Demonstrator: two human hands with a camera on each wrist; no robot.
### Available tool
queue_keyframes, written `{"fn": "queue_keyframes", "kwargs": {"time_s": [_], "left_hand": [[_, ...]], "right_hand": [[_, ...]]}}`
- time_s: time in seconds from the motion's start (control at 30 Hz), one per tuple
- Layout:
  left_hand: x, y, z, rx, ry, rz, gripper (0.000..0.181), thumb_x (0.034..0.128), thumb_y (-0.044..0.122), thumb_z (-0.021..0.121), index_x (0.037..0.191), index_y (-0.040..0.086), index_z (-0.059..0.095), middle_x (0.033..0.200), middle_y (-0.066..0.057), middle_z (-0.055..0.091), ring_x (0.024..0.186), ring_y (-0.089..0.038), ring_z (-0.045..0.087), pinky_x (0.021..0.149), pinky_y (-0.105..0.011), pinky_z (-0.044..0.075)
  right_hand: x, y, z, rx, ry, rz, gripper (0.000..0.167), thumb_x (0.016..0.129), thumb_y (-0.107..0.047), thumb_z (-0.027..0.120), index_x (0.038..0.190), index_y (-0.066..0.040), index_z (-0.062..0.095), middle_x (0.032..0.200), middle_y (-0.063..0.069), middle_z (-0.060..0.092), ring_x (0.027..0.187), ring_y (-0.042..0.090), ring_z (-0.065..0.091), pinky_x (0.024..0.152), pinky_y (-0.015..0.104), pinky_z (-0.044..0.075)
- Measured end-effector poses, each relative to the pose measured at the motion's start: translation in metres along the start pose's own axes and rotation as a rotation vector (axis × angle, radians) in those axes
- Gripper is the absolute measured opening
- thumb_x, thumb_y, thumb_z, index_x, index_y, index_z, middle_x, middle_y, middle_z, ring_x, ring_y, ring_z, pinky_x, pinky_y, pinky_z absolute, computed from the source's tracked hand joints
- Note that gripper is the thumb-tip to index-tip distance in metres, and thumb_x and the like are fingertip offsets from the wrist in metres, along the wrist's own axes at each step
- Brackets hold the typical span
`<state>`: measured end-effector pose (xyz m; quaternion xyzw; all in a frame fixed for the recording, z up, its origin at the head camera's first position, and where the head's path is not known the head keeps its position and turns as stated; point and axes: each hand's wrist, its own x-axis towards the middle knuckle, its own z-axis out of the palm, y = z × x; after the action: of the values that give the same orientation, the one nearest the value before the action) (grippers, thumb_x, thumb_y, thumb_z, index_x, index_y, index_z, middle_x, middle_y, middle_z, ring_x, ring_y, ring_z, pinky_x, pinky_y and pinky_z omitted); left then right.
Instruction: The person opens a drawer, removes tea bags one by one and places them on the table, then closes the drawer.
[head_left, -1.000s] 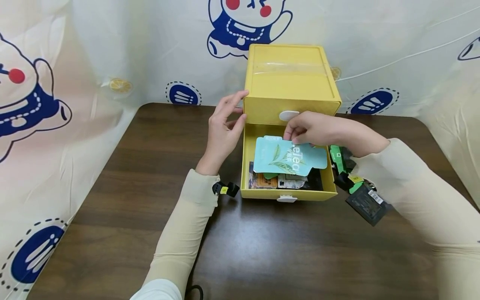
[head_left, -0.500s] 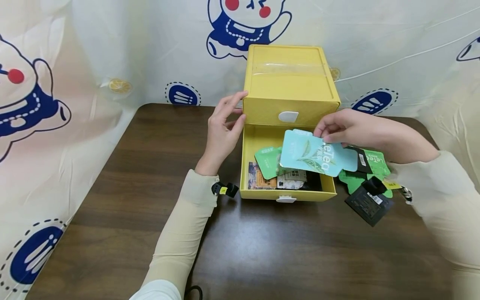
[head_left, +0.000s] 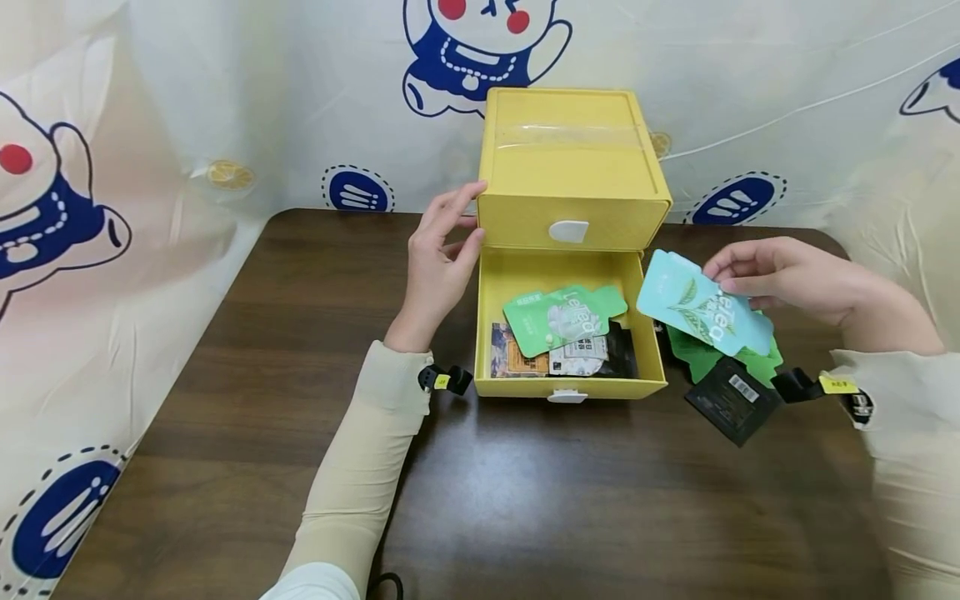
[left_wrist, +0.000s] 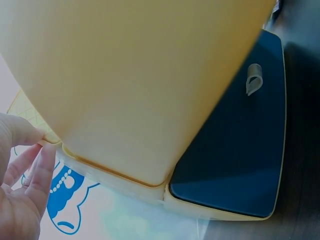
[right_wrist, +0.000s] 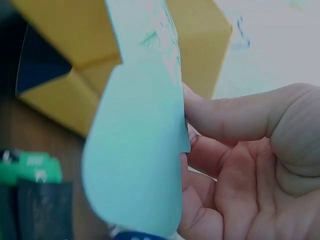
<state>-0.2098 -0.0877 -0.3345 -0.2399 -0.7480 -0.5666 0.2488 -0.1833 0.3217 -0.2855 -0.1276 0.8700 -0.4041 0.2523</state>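
Note:
My right hand (head_left: 795, 279) pinches a light-blue tea packet (head_left: 686, 292) with a leaf print by its upper edge. It is just right of the open lower drawer (head_left: 570, 267), above a pile of green packets (head_left: 693, 354). The right wrist view shows the thumb and fingers of the right hand (right_wrist: 240, 150) on the packet's edge. My left hand (head_left: 438, 258) touches the left front edge of the yellow drawer box (head_left: 577, 158), its fingers fairly straight. Inside the drawer lies a green packet (head_left: 558, 321) over several smaller sachets.
A black sachet (head_left: 733, 400) with a barcode lies in front of the pile on the brown table (head_left: 570, 492). The upper drawer, with a white pull tab (head_left: 568, 232), is closed. A patterned curtain (head_left: 315, 100) hangs behind the table.
My right hand has carried the light-blue packet rightward from over the drawer to above the pile, uncovering the green packet inside. The left hand stays on the box.

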Motion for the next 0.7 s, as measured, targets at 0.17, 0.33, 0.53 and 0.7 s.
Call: {"fn": "queue_keyframes", "kwargs": {"time_s": [0.17, 0.33, 0.53, 0.7], "left_hand": [[0.0, 0.0, 0.0, -0.004, 0.0, 0.006, 0.046, 0.0936, -0.003, 0.062, 0.138, 0.01, 0.058, 0.133, -0.012, 0.057, 0.102, -0.023, 0.065, 0.082, -0.037, 0.063], [0.0, 0.0, 0.0, -0.004, -0.001, 0.004, 0.046, 0.094, -0.002, 0.062, 0.138, 0.01, 0.058, 0.133, -0.012, 0.057, 0.103, -0.023, 0.065, 0.082, -0.038, 0.063], [-0.001, 0.0, -0.001, -0.001, -0.002, 0.0, 0.046, 0.0941, -0.002, 0.062, 0.138, 0.01, 0.058, 0.133, -0.012, 0.057, 0.103, -0.023, 0.065, 0.082, -0.039, 0.063], [0.0, 0.0, 0.0, 0.001, 0.0, 0.006, 0.046, 0.0943, -0.002, 0.061, 0.138, 0.009, 0.058, 0.133, -0.012, 0.057, 0.102, -0.024, 0.065, 0.081, -0.037, 0.063]], "right_hand": [[0.001, 0.036, -0.004, 0.076, 0.02, 0.074, 0.021, 0.104, -0.012, 0.05, 0.109, -0.028, 0.062, 0.094, -0.012, 0.064, 0.084, 0.007, 0.061, 0.074, 0.023, 0.056], [0.004, 0.062, 0.0, 0.071, 0.066, 0.203, 0.015, 0.103, -0.013, 0.051, 0.112, -0.016, 0.063, 0.09, -0.012, 0.061, 0.082, 0.007, 0.056, 0.071, 0.024, 0.05], [0.009, 0.081, 0.007, -0.034, 0.071, 0.216, 0.026, 0.102, -0.007, 0.05, 0.124, 0.006, 0.054, 0.095, -0.012, 0.06, 0.084, 0.001, 0.053, 0.078, 0.027, 0.051], [0.012, 0.089, 0.011, -0.175, 0.118, 0.212, 0.032, 0.102, -0.007, 0.05, 0.128, 0.011, 0.051, 0.106, 0.005, 0.065, 0.087, 0.006, 0.054, 0.077, 0.03, 0.054]]}}
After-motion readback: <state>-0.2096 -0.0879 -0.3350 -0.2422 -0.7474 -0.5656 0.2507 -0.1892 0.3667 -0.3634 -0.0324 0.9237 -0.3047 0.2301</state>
